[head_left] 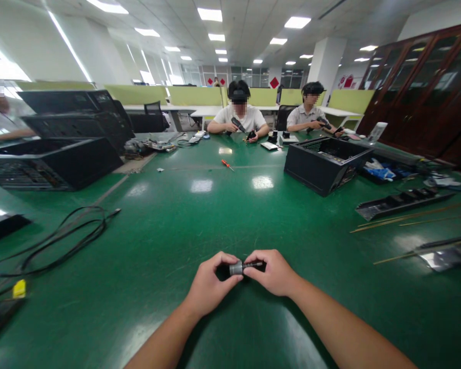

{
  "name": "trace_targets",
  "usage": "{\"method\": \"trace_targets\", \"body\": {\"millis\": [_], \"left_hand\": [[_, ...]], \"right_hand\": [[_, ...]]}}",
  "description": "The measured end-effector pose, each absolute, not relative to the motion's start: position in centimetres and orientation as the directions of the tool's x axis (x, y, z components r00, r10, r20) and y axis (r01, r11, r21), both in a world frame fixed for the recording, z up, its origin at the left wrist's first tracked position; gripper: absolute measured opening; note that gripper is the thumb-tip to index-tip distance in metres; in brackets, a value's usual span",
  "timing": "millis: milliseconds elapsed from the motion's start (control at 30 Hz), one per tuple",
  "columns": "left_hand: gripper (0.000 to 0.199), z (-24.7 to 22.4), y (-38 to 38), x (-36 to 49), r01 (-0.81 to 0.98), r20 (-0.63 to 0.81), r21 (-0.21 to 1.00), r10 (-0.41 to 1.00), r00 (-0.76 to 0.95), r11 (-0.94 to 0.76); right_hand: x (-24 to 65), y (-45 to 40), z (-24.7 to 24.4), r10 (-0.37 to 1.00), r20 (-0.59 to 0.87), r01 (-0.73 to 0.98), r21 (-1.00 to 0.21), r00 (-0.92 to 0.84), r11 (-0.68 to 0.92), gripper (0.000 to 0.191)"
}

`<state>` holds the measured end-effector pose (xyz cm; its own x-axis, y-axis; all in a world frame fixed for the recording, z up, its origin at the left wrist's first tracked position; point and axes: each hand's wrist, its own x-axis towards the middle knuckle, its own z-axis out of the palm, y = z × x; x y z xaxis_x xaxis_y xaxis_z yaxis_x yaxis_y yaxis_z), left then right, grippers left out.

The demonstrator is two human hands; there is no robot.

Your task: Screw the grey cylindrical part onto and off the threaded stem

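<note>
Near the front of the green table, my left hand (211, 284) is closed on a small grey metal cylinder (236, 268), pinched between thumb and fingers. A thin, dark, ridged shaft (253, 264) sticks out of the cylinder to the right. My right hand (273, 272) pinches that shaft, fingertips close to the cylinder's end. Both hands almost meet over the table. What exact part this is, I cannot make out; fingers partly cover both of its ends.
Across the green table (200, 220) lies an orange screwdriver (226, 163). Black computer cases stand at left (61, 164) and right (322, 164). A looped black cable (88, 236) is on the left, thin rods (399, 215) on the right. Two people (238, 115) with power drills sit opposite.
</note>
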<state>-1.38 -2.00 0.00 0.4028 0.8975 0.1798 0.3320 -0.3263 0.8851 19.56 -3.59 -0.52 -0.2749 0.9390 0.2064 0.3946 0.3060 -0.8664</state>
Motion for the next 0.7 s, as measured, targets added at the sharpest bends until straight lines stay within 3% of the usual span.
{"method": "trace_targets", "body": {"millis": [267, 467, 700], "left_hand": [[0.018, 0.14, -1.95, -1.20, 0.400, 0.191, 0.846, 0.901, 0.390, -0.353], [0.025, 0.59, -2.16, -0.95, 0.414, 0.297, 0.778, 0.857, 0.420, -0.473], [0.025, 0.66, -2.21, -0.80, 0.411, 0.308, 0.783, 0.866, 0.394, -0.466]], "right_hand": [[19.73, -3.60, -0.48, 0.930, 0.233, 0.426, -0.839, -0.284, 0.340, 0.011], [19.80, -3.48, -0.18, 0.930, 0.232, 0.443, -0.829, -0.285, 0.342, 0.010], [19.86, -3.54, -0.11, 0.928, 0.238, 0.436, -0.830, -0.287, 0.347, 0.010]]}}
